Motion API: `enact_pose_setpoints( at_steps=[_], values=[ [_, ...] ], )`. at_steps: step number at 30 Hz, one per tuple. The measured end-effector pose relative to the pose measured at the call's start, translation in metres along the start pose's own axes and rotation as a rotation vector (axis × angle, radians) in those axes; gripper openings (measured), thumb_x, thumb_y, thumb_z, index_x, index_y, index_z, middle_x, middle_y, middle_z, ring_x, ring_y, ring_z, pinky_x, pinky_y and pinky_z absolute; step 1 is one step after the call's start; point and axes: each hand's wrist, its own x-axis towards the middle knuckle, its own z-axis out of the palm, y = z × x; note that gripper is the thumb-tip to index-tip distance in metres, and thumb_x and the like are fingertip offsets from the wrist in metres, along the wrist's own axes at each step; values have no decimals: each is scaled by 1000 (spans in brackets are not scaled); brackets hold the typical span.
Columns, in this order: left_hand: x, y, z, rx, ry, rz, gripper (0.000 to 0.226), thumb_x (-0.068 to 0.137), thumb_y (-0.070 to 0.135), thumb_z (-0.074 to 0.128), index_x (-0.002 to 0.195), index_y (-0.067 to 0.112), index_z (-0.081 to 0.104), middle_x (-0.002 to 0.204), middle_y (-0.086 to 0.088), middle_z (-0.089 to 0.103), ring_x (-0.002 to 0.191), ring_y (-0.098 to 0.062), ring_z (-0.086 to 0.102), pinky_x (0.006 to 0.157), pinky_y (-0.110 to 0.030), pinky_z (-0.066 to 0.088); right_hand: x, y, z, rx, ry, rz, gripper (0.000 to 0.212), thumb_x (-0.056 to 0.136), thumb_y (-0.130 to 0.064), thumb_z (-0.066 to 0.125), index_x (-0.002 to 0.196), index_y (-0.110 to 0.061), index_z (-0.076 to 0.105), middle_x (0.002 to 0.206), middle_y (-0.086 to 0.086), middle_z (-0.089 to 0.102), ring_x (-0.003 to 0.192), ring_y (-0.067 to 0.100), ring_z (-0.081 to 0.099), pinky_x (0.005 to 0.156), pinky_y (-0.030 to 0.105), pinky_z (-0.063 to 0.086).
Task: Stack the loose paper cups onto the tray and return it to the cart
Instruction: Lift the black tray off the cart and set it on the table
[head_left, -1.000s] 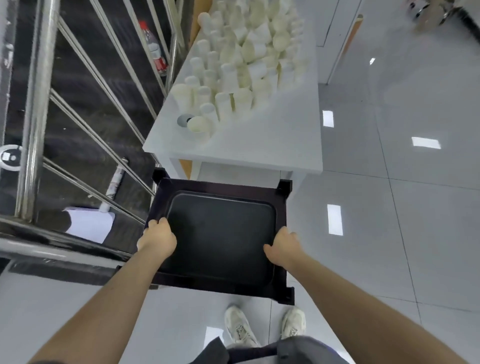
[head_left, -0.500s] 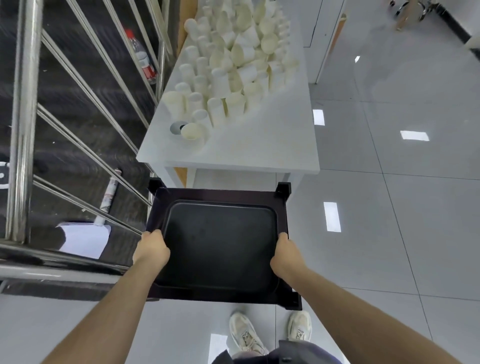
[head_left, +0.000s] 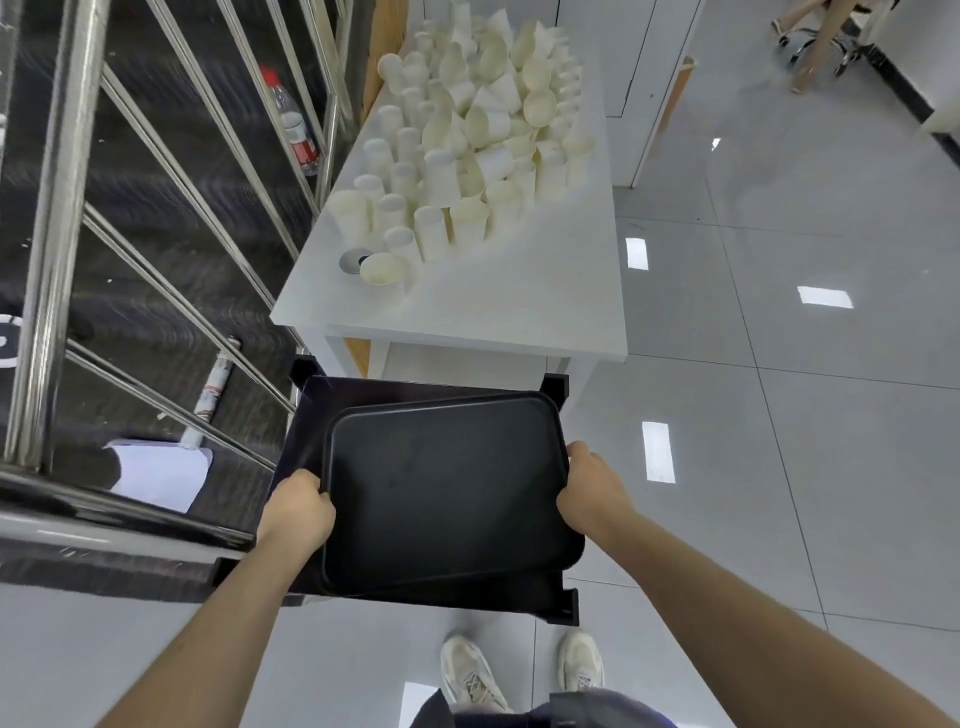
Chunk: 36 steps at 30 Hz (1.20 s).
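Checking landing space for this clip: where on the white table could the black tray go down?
The white table is bare along its near edge and right side, bordered by the white paper cups. The far end and left side are crowded with cups. The left hand and right hand grip the black plastic tray above the black cart.

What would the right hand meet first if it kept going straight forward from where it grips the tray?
Probably the cart's far right corner post, just beyond the right hand gripping the black tray. The white table's edge lies beyond that. Depth is unclear from this view.
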Motion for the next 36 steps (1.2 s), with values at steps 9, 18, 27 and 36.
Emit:
enact_pose_setpoints(
  at_steps=[9,18,27,36],
  values=[
    [-42,43,0,-155,110,-88,24,92,11,49,114,2,54,114,-20,59,102,-39,55,79,-39,41,20,20,-51,-47,8,-135,38,90,-3,48,127,-11,43,116,9,53,92,24,55,78,33,49],
    [-98,121,17,-229,218,-217,30,91,10,46,119,5,53,114,-16,59,95,-33,54,74,-36,40,62,59,-128,-117,-55,-335,38,89,-1,43,126,-8,44,107,9,58,87,24,55,75,33,49],
    [-127,199,34,-381,320,-254,12,88,5,46,94,13,52,88,-7,59,84,-29,56,66,-35,41,114,71,-214,-157,-79,-463,41,87,-1,44,127,-8,45,116,14,59,104,31,58,85,38,49],
    [-100,247,30,-426,381,-273,22,88,6,46,106,16,55,87,-3,60,74,-18,54,55,-29,38,181,54,-251,-206,-87,-544,42,86,-1,43,126,-10,46,92,6,57,86,26,56,79,36,50]
  ],
)
